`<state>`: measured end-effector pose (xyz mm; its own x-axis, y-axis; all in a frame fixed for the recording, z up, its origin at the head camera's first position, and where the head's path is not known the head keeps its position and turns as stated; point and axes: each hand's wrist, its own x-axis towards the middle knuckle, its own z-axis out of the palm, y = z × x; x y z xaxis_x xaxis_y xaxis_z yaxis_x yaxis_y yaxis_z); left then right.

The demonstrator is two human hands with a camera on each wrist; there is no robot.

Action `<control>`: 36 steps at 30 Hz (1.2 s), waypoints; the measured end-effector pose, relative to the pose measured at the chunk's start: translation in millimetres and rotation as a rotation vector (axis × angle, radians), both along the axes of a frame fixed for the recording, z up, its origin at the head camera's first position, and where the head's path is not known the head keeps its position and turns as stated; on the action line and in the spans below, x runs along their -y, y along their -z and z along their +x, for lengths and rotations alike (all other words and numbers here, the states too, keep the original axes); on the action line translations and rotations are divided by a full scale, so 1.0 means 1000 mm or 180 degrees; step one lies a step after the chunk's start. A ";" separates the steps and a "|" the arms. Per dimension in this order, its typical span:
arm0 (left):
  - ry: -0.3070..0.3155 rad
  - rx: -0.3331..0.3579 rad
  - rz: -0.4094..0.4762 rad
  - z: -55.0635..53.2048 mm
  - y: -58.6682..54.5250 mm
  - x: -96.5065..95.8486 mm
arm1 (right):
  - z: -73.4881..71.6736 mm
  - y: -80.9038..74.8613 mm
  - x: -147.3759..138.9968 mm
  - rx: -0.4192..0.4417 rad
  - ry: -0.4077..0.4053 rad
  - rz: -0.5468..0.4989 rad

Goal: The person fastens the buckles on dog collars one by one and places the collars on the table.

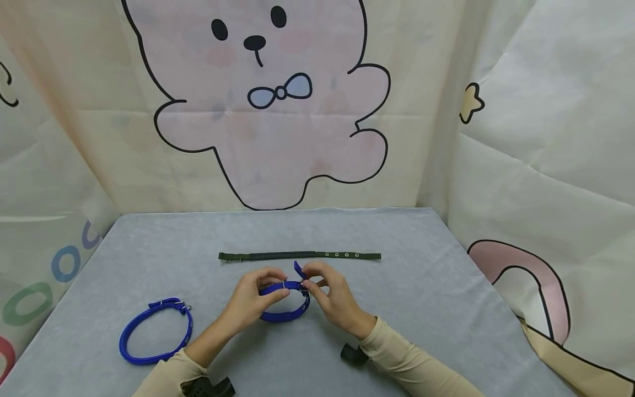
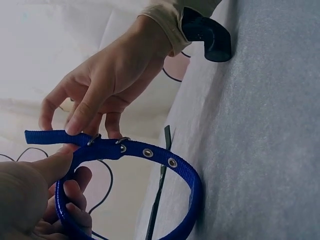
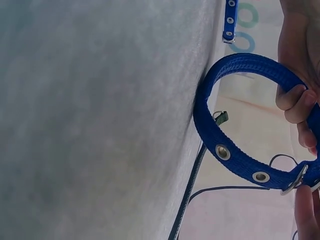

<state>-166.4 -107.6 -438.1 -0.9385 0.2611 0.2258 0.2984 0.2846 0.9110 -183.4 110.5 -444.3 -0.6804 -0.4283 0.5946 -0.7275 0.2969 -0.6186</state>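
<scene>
Over the middle of the table, both hands hold a blue dog collar (image 1: 284,316) formed into a loop. My left hand (image 1: 249,298) pinches the band on the left of the loop, thumb on the near side. The fingers of my right hand (image 1: 339,300) grip it at the metal buckle (image 2: 94,140). The strap's free end (image 2: 45,137) sticks out past the buckle, upward in the head view. Metal-rimmed eyelets (image 3: 223,152) show along the band. In the right wrist view the loop's lower edge is close to the table surface.
A second blue collar (image 1: 128,335), buckled into a larger loop, lies at the left near the left forearm. Behind the hands a dark green collar (image 1: 297,255) lies stretched straight. Grey cloth covers the table (image 1: 426,331), with printed curtains (image 1: 412,193) around it.
</scene>
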 end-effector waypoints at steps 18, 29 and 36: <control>-0.0232 -0.0126 -0.0087 -0.001 -0.001 0.001 | -0.003 0.002 -0.002 0.0174 -0.0411 -0.0022; -0.0242 -0.0104 -0.0068 0.000 0.001 0.003 | -0.002 0.002 0.001 0.0231 -0.0401 -0.0038; -0.0224 -0.0112 -0.0071 0.000 -0.001 0.002 | 0.000 -0.001 0.001 0.0201 -0.0353 0.0003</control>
